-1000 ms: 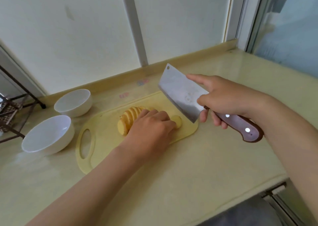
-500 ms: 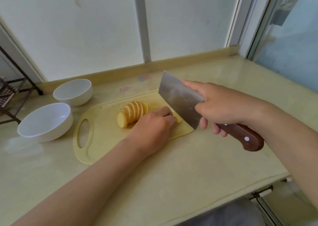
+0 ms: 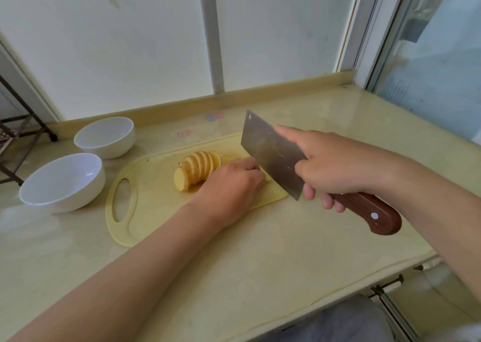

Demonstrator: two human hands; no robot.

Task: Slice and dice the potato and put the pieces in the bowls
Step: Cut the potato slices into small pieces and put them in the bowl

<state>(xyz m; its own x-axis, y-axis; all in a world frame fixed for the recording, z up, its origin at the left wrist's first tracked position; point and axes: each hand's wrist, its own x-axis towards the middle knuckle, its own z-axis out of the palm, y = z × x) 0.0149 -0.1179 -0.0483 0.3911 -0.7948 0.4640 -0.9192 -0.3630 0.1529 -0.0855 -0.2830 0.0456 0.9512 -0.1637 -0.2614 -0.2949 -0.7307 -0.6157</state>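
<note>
A yellow cutting board (image 3: 145,211) lies on the counter with a row of potato slices (image 3: 196,168) leaning against each other on it. My left hand (image 3: 231,185) sits curled over the uncut end of the potato, which it hides. My right hand (image 3: 333,167) grips the brown wooden handle of a cleaver (image 3: 270,155), index finger stretched along the blade. The blade stands just right of my left fingers, its edge down at the board. Two white bowls, the near bowl (image 3: 62,183) and the far bowl (image 3: 105,137), stand left of the board with nothing in them.
The beige counter (image 3: 286,250) ends in a front edge at the lower right. A wall with a low ledge (image 3: 234,99) runs behind the board. A dark metal rack (image 3: 15,138) stands at the far left. Glass panels close the right side.
The cleaver has come down from a raised position to the board beside my left fingers, hiding the potato end that showed earlier. My left hand has stayed on the potato.
</note>
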